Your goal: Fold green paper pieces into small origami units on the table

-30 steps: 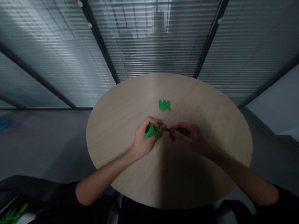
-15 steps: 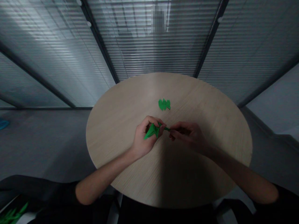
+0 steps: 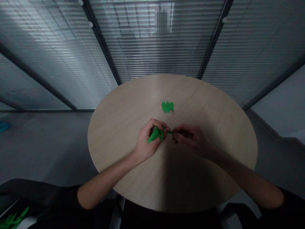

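My left hand (image 3: 147,140) holds a folded piece of green origami paper (image 3: 156,133) with pointed flaps. A thin green strip of the same fold runs from it to the right, and my right hand (image 3: 190,138) pinches the tip of that strip between its fingers. The two hands nearly meet above the middle of the round wooden table (image 3: 205,178). A small green folded paper piece (image 3: 167,107) lies flat on the tabletop, a little beyond my hands and touching neither.
Slatted blinds on glass panels stand behind the round table, with grey floor around it. Some green paper shapes (image 3: 14,218) lie at the lower left on a white surface beside a dark sleeve. A small blue object (image 3: 3,126) sits on the floor at far left.
My hands have shifted very slightly, with the right hand's pinch on the green strip tightening a little. The paper piece on the table has not moved.
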A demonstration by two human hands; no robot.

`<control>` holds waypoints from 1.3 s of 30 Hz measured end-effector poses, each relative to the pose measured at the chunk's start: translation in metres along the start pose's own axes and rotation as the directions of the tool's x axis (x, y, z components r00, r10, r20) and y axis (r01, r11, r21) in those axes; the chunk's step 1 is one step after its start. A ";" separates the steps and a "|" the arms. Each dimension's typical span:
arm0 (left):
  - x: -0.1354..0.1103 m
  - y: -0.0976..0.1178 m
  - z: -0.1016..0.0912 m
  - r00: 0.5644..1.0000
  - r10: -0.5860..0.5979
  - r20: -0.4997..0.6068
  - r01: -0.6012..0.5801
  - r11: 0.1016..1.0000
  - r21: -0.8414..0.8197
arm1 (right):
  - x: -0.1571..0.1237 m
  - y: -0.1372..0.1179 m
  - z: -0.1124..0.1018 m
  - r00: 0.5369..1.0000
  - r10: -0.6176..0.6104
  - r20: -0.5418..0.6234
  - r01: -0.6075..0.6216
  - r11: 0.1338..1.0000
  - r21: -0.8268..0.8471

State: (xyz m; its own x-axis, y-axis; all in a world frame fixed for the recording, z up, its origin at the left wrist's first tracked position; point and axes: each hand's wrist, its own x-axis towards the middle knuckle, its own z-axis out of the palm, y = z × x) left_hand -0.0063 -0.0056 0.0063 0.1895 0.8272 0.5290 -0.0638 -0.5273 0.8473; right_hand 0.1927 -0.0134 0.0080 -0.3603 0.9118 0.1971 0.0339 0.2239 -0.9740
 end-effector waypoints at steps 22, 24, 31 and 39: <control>-0.001 -0.001 0.000 0.998 -0.049 0.048 0.049 0.999 0.002 | 0.001 -0.001 0.003 1.000 0.031 0.007 -0.030 0.998 -0.057; -0.001 -0.001 -0.001 0.997 -0.049 0.053 0.049 0.999 0.009 | 0.001 -0.002 0.004 0.999 0.034 0.008 -0.033 0.997 -0.064; -0.003 -0.001 -0.002 0.996 -0.032 0.084 0.030 0.999 0.026 | 0.000 -0.002 0.005 1.000 0.029 -0.001 -0.029 0.996 -0.086; -0.004 -0.003 -0.002 0.994 -0.043 0.096 0.041 0.999 0.022 | 0.000 0.002 0.005 1.000 -0.003 0.023 0.005 0.995 -0.095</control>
State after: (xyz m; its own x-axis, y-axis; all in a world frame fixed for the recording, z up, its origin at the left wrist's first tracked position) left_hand -0.0087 -0.0069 0.0022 0.2854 0.8265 0.4852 -0.0340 -0.4972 0.8670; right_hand 0.1882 -0.0147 0.0059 -0.3816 0.9030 0.1973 0.1204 0.2602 -0.9580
